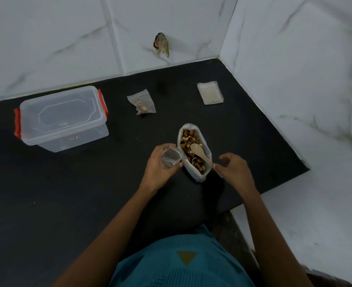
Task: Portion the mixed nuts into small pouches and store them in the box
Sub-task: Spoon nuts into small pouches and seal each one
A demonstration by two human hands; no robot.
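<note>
Black counter [67, 193], marble-tile walls behind. Nut bag [201, 175] stands open at frame centre, well full. Spoon [199, 151] sits bowl-up over the nuts, and the bowl looks empty. Right hand [235, 166] is at the bag's lower right rim, thumb and forefinger pinching the spoon handle, other fingers loosely curled. Left hand [160, 166] is just left of the bag, fingers wrapped round a pouch [171, 157] held mouth-open against the bag's side; nothing in it that I can see.

Above centre: filled pouch [142, 104] lying flat, a few nuts inside (sealed or not, can't tell). Upper right: stack [210, 93] of empty pouches. Left of frame: box [63, 119], lid on, orange clips, dim shapes at the bottom that I can't identify.

Progress, my read: early. One pouch filled, the second awaiting its first scoop, nothing clearly stored. Left to do: fill, seal, open box, load.

Writing: small sticker on the box front, unreadable.
</note>
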